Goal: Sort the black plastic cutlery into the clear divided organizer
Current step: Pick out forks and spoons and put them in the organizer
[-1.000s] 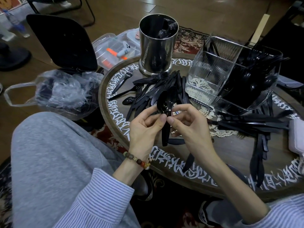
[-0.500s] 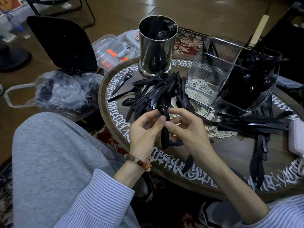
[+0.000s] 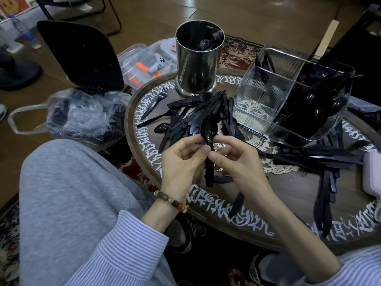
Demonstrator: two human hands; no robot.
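Both grips, left hand (image 3: 181, 159) and right hand (image 3: 237, 162), pinch upright spoon (image 3: 208, 131), bowl pointing away

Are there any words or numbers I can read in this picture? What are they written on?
None can be read.
Round table rim: white painted script-like marks, too stylised to read as words.
Steel cup: faint engraved band near its base and up one side, too small to read.
Poster at top left: only a cropped corner shows, no letters legible.

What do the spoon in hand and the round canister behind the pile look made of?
Spoon: glossy black, probably thin plastic; its bowl shows soft highlights. Canister: looks like polished metal, likely steel, with mirror-like reflections on its wall.
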